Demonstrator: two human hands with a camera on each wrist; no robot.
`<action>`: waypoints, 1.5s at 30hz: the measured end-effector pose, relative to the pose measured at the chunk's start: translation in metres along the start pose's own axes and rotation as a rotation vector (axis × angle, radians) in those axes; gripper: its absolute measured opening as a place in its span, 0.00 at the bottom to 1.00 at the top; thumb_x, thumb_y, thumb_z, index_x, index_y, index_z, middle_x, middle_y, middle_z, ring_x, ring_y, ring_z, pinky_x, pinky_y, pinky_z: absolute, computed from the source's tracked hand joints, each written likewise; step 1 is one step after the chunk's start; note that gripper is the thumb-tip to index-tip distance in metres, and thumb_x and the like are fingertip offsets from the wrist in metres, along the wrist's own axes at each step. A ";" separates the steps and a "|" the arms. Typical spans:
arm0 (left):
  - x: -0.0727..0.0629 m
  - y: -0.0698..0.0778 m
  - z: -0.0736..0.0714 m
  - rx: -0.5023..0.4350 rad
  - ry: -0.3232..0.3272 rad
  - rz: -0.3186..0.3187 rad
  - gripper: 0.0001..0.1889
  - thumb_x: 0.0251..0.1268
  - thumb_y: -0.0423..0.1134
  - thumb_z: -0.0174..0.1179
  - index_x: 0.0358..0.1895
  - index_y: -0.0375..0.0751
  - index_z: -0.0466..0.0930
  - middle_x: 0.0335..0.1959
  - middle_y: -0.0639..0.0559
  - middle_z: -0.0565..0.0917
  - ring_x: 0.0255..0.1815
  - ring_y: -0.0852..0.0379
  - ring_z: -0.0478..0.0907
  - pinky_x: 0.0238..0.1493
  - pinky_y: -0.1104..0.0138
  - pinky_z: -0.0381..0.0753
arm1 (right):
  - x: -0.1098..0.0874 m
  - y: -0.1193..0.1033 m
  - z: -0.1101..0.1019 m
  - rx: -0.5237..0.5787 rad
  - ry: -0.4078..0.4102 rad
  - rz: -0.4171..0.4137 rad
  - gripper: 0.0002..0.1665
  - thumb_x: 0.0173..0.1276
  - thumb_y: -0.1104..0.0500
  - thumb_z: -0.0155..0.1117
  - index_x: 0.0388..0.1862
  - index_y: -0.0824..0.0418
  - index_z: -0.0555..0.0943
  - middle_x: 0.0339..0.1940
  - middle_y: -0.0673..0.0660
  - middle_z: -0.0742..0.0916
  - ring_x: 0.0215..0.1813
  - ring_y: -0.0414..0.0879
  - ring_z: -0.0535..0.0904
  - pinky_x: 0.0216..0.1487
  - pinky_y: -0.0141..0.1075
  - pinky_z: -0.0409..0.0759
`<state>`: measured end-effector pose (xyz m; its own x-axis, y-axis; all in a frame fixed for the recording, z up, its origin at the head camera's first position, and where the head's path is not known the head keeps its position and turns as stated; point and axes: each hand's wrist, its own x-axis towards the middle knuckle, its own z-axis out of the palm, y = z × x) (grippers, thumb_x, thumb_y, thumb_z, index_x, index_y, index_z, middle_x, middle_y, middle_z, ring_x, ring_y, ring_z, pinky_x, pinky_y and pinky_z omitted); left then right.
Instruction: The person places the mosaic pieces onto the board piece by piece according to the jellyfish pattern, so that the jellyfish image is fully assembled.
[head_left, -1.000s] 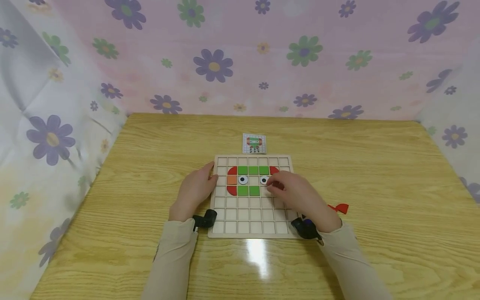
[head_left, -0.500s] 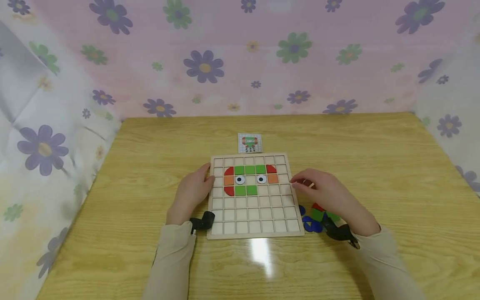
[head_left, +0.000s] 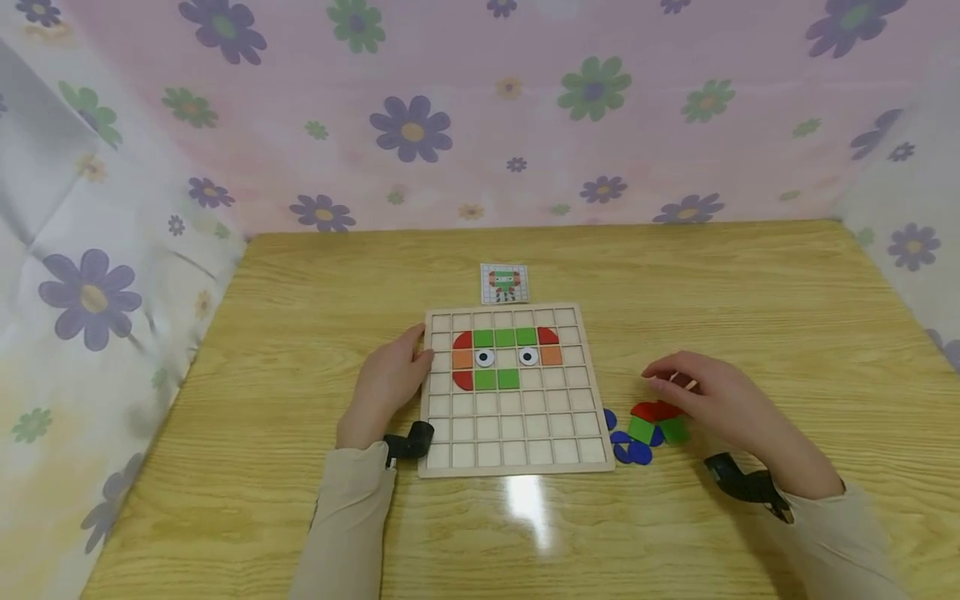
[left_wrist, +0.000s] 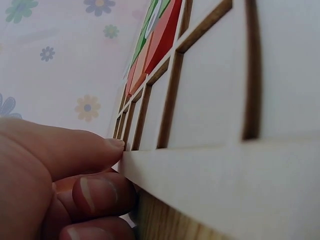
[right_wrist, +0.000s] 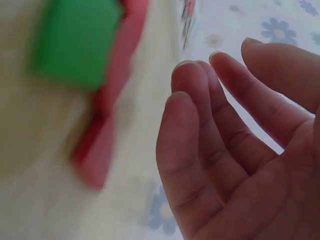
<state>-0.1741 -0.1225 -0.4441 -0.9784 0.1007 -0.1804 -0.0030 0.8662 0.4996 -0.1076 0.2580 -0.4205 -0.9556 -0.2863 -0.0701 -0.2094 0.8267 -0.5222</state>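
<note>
A wooden grid board [head_left: 498,429] lies on the table with red, green and orange pieces and two eye discs set in its cells. My left hand [head_left: 390,375] holds the board's left edge. In the left wrist view, the left thumb [left_wrist: 75,147] presses on the rim while the other fingers curl at its side. To the right of the board, my right hand [head_left: 716,400] hovers over loose pieces, its fingers relaxed and holding nothing. Beneath it lie red pieces [head_left: 645,410] and a green square [head_left: 641,429], blurred in the right wrist view.
Several blue pieces [head_left: 639,452] lie along the board's right edge. Behind the board is a small picture card [head_left: 504,283] with a gridded coloured figure. A flowered cloth [head_left: 480,108] rises at the table's far edge.
My right hand has moved off the board, rightward to the loose pieces. An orange square shows in the cell that it covered, under the upper right red piece. The left hand keeps its hold.
</note>
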 end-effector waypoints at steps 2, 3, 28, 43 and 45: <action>0.000 0.002 0.001 0.000 0.000 0.005 0.27 0.65 0.47 0.47 0.66 0.44 0.59 0.50 0.46 0.76 0.45 0.50 0.72 0.48 0.56 0.68 | -0.011 0.007 -0.002 -0.012 -0.001 0.006 0.14 0.65 0.49 0.55 0.44 0.55 0.79 0.35 0.48 0.81 0.35 0.42 0.75 0.33 0.36 0.74; 0.001 0.002 0.001 0.002 0.001 0.006 0.27 0.65 0.47 0.47 0.66 0.44 0.59 0.50 0.46 0.77 0.45 0.50 0.72 0.48 0.57 0.69 | -0.016 0.010 -0.002 -0.020 -0.005 0.015 0.14 0.65 0.48 0.55 0.43 0.54 0.79 0.35 0.47 0.81 0.35 0.41 0.75 0.33 0.35 0.73; 0.001 -0.001 0.002 0.011 0.000 -0.017 0.27 0.65 0.47 0.47 0.66 0.45 0.59 0.48 0.46 0.77 0.42 0.50 0.72 0.45 0.57 0.70 | -0.038 0.023 0.016 -0.092 -0.045 -0.061 0.16 0.53 0.52 0.67 0.41 0.46 0.77 0.34 0.40 0.75 0.32 0.33 0.70 0.33 0.32 0.72; 0.002 -0.001 0.000 0.018 0.010 -0.002 0.27 0.65 0.47 0.47 0.66 0.44 0.59 0.36 0.49 0.79 0.37 0.51 0.71 0.42 0.59 0.69 | -0.034 0.014 0.021 -0.110 0.048 -0.180 0.20 0.46 0.67 0.70 0.31 0.46 0.74 0.37 0.42 0.75 0.35 0.34 0.71 0.33 0.32 0.74; 0.002 -0.001 0.001 0.016 0.008 -0.006 0.27 0.65 0.47 0.47 0.66 0.45 0.59 0.36 0.49 0.79 0.37 0.51 0.71 0.42 0.59 0.69 | -0.033 0.012 0.020 -0.091 0.028 -0.163 0.17 0.50 0.65 0.69 0.33 0.46 0.75 0.35 0.39 0.76 0.34 0.33 0.72 0.33 0.31 0.74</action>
<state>-0.1755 -0.1229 -0.4456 -0.9801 0.0917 -0.1762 -0.0053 0.8744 0.4851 -0.0751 0.2680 -0.4412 -0.9126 -0.4074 0.0339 -0.3787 0.8114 -0.4451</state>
